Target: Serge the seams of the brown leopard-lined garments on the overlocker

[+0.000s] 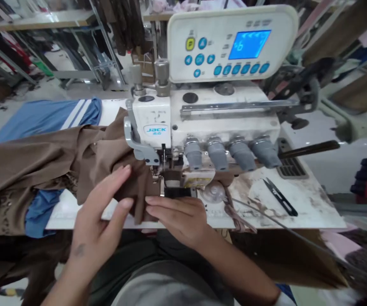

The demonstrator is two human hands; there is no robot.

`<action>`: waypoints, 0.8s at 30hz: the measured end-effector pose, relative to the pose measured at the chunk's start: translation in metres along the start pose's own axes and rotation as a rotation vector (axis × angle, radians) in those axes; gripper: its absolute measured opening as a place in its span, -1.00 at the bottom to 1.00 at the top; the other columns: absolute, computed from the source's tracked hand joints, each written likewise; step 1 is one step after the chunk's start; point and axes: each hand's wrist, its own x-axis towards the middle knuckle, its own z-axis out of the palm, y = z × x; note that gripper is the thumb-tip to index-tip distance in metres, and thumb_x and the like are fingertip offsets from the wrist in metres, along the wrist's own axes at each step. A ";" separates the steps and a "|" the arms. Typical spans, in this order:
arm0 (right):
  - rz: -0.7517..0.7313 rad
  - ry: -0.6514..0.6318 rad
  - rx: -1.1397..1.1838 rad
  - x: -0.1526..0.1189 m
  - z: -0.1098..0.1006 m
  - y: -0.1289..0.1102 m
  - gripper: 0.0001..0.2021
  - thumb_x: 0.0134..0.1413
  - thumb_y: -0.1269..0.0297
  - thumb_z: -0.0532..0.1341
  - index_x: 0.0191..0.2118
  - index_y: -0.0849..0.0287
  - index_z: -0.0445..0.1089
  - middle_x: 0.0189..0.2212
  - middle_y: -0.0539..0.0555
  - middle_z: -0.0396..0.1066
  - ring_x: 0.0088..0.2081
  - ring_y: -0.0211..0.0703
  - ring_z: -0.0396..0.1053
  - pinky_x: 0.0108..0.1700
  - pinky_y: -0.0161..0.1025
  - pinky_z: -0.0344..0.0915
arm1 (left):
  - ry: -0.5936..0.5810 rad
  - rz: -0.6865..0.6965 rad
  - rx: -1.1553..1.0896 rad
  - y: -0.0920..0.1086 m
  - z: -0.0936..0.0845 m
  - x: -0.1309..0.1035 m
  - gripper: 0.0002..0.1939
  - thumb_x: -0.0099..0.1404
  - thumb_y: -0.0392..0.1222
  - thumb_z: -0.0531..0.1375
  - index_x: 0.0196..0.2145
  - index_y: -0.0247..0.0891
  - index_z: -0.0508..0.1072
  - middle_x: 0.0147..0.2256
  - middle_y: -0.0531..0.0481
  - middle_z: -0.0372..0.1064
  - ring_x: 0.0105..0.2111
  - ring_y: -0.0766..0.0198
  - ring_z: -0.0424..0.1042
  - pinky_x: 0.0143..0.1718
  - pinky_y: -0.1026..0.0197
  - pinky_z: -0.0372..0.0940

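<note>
A brown piece of fabric [107, 146] lies bunched on the machine table, its right edge under the presser foot [156, 175] of a white overlock sewing machine [224, 123]. My left hand [99, 221] rests on the fabric's near side, thumb and fingers apart. My right hand [180, 216] is just in front of the presser foot, its fingers stretched out flat at the fabric's front right edge; its thumb is hidden. Between the two hands the fabric stands in small folds.
Blue fabric with white stripes [81, 112] lies under and behind the brown cloth. Black thread snips [280, 197] lie on the table's right side. A control panel [234, 44] tops the machine. A cord [266, 225] crosses the front right edge.
</note>
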 end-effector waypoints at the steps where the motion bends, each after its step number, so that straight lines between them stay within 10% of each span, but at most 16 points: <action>1: 0.004 0.007 -0.006 0.003 0.000 0.003 -0.68 0.46 0.41 0.27 0.22 0.05 0.52 0.18 0.05 0.58 0.03 -0.19 0.65 0.02 -0.33 0.58 | -0.023 -0.001 -0.003 -0.001 0.007 0.004 -0.46 0.50 -0.06 0.24 0.38 0.11 0.34 0.37 0.06 0.34 0.38 0.06 0.30 0.44 -0.05 0.21; 10: 0.077 0.096 0.038 0.015 0.003 0.001 -0.71 0.41 0.48 0.30 0.12 0.05 0.59 0.10 0.09 0.63 0.03 -0.15 0.65 0.14 -0.28 0.56 | -0.229 -0.045 -0.135 -0.049 0.010 0.070 -0.51 0.49 0.18 0.19 0.27 0.01 0.51 0.49 0.01 0.09 0.48 -0.08 0.11 0.51 -0.23 -0.02; 14: 0.110 0.136 0.150 0.006 0.014 -0.018 -0.73 0.37 0.49 0.31 0.07 0.06 0.60 -0.02 0.11 0.68 -0.07 -0.15 0.67 0.03 -0.27 0.61 | -0.209 -0.178 -0.170 -0.064 0.010 0.093 -0.50 0.51 0.20 0.15 0.29 0.06 0.49 0.36 0.03 0.33 0.36 -0.01 0.31 0.48 -0.14 0.07; 18: 0.459 0.057 0.380 -0.004 0.041 -0.022 -0.87 0.39 0.31 0.30 -0.14 0.14 0.64 -0.27 0.11 0.67 -0.38 -0.20 0.63 -0.34 -0.36 0.56 | -0.102 -0.290 -0.145 -0.071 0.015 0.104 -0.49 0.51 0.19 0.15 0.32 0.10 0.45 0.30 0.06 0.43 0.31 -0.01 0.38 0.46 -0.12 0.11; 21: 0.704 -0.004 0.488 -0.006 0.054 -0.015 -0.76 0.41 0.15 0.29 -0.17 0.18 0.63 -0.41 0.05 0.59 -0.51 -0.24 0.55 -0.43 -0.38 0.48 | 0.075 -0.331 -0.256 -0.059 0.027 0.070 -0.53 0.52 0.12 0.14 0.26 -0.07 0.52 0.28 -0.04 0.45 0.32 0.04 0.38 0.44 -0.04 0.15; 24: 0.698 0.005 0.536 -0.009 0.052 -0.008 -0.64 0.40 -0.04 0.28 -0.09 0.19 0.61 -0.38 0.07 0.57 -0.41 -0.17 0.56 -0.32 -0.30 0.52 | 0.310 -0.361 -0.261 -0.039 0.043 -0.016 -0.60 0.55 0.03 0.10 0.14 -0.22 0.53 0.12 -0.18 0.56 0.14 0.10 0.53 0.19 0.06 0.44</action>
